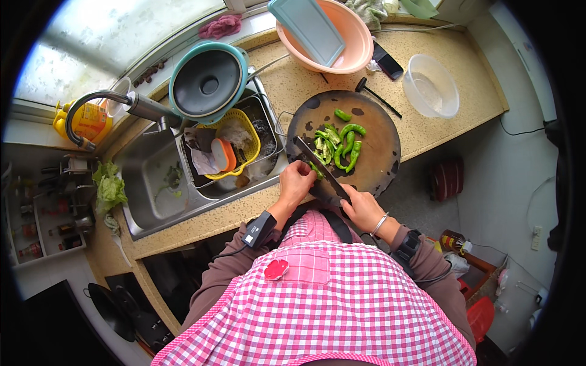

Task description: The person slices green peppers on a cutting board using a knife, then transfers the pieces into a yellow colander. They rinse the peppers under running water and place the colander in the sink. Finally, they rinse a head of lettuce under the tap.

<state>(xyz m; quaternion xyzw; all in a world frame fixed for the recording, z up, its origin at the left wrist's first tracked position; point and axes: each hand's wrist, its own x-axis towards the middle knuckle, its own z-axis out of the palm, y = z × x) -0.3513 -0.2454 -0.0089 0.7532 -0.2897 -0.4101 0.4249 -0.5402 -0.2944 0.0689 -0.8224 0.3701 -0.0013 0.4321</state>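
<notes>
My right hand (364,210) grips the handle of a kitchen knife (324,171), its dark blade slanting up and left over the round wooden chopping board (384,142). Close to the left side of the blade, my left hand (296,180) pinches a green pepper (315,169) with bent fingers. Beyond the knife lies a small heap of cut green pepper (323,148). Beside that heap are several curved whole green peppers (349,142). One short pepper piece (342,115) sits apart, farther up the board.
Left of the board is a steel double sink (146,196) holding a yellow basket (254,158); a lidded teal pot (208,82) stands above it. Behind the board are a peach basin (361,41), a phone (388,61), a black-handled tool (380,97) and a clear plastic bowl (430,87).
</notes>
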